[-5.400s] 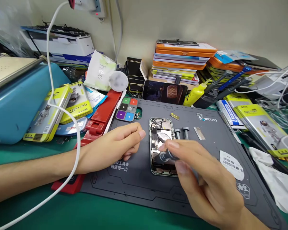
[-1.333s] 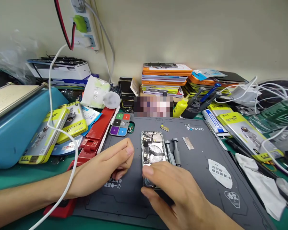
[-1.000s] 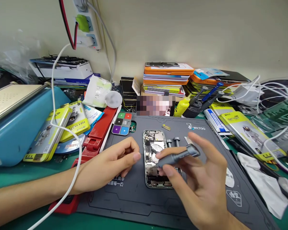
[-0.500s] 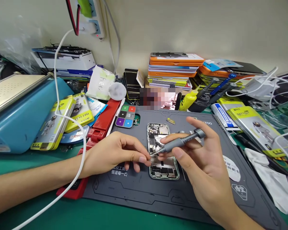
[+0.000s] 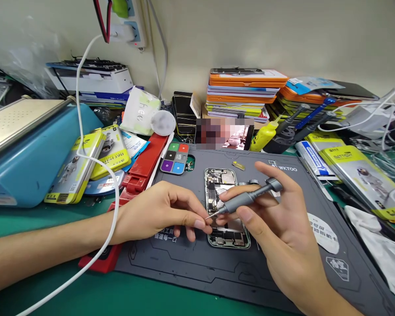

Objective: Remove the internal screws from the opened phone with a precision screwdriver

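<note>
An opened phone with bare inner parts lies on the grey mat. My right hand holds a grey screwdriver slanting down to the left, its top end by the forefinger. Its thin tip reaches the fingertips of my left hand, over the phone's left edge. Thumb and forefinger of that hand are pinched together at the tip; anything between them is too small to make out. A small gold-coloured piece lies on the mat above the phone.
A colour-coded tray and a red tool lie left of the phone. A lit screen, a yellow bottle and stacked boxes stand behind. A white cable crosses above my left forearm.
The whole view has shifted slightly, so the phone and mat appear further right. My hands keep nearly the same pose, with the screwdriver tip still at my left fingertips.
</note>
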A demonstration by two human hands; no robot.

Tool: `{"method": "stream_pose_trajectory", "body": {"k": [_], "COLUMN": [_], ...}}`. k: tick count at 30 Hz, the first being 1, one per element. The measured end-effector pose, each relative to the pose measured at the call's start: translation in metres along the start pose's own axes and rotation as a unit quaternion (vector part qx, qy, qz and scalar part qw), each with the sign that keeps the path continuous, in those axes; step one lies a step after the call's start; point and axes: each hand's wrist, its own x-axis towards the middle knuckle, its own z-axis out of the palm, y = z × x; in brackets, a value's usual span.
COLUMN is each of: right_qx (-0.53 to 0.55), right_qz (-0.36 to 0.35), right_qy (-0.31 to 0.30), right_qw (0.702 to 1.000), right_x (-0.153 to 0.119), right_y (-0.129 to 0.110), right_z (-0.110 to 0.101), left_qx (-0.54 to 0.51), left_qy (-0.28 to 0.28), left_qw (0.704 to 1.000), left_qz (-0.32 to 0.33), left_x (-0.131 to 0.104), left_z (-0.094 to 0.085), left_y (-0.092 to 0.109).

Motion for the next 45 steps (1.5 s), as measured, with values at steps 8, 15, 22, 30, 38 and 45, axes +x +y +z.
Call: {"method": "stream_pose_trajectory", "body": {"k": [8,15,22,30,38,45], "right_qx": [0.058,0.128,0.127,0.145,-0.018,-0.214], "right_qz": [0.058,0.116,0.089,0.099,-0.022,-0.163], "right_qy": [-0.006,-0.009,-0.038,-0.043,0.076,-0.009], "right_qw": [0.997,0.985,0.987,0.983,0.997,0.963], "right_x": [0.001,0.004,0.006,0.008,0.009,-0.006], "right_y": [-0.004,0.001,0.004,0.003,0.0,0.015], "right_z": [0.002,-0.005,-0.006,-0.007,-0.005,0.001], "left_qx": [-0.017,-0.028,-0.011,-0.006,0.028,0.057], "left_qy": [-0.011,-0.025,-0.022,-0.031,0.047,0.044], "left_qw": [1.0,0.999,1.0,0.999,0.997,0.996], "left_qz": [0.008,0.014,0.008,0.007,0.047,0.047], "left_x": [0.001,-0.001,-0.001,-0.004,0.003,0.002], "left_z": [-0.001,-0.001,0.0,0.0,0.001,-0.002], "left_y": [-0.001,-0.001,0.001,0.0,0.0,-0.002]}}
